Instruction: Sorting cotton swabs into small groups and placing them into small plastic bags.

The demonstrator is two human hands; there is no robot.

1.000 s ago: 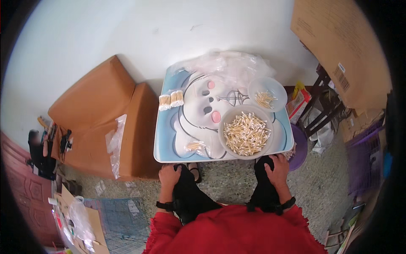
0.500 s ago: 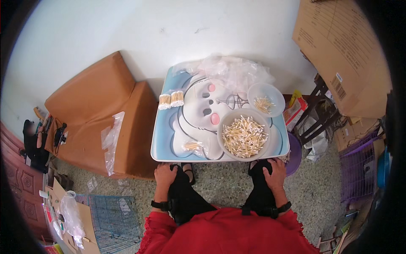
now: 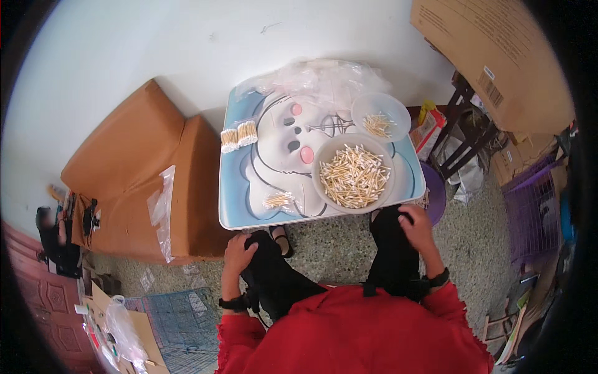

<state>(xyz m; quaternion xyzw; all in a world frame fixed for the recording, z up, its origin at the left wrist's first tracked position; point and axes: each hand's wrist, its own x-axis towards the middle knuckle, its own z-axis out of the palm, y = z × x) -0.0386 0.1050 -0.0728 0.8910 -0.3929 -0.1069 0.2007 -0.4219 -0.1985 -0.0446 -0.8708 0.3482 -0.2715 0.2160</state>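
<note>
My left hand [image 3: 239, 252] lies on my left knee, thumb apart from the fingers, holding nothing. Draped over my right knee beside the table's front edge, my right hand [image 3: 417, 225] is also open and bare. On the small table [image 3: 240, 209] with a cartoon print, a large translucent bowl [image 3: 317, 169] is heaped with cotton swabs [image 3: 353, 177]. Behind it, a smaller translucent bowl [image 3: 402, 112] contains a few more swabs [image 3: 378, 125]. Two packed bundles of swabs [image 3: 247, 132] sit at the left edge. A clear bag with some swabs [image 3: 279, 199] lies near the front.
Clear plastic bags [image 3: 311, 81] are heaped along the table's back edge. A brown sofa [image 3: 131, 168] stands left, a large cardboard box [image 3: 498, 62] at right. A purple tub [image 3: 434, 193] is under the table's right side. Another person [image 3: 59, 240] is at far left.
My view has tilted and turned slightly, so the table appears higher in the picture. Both hands stay at my knees; the right one has shifted a little. The things on the table look unchanged.
</note>
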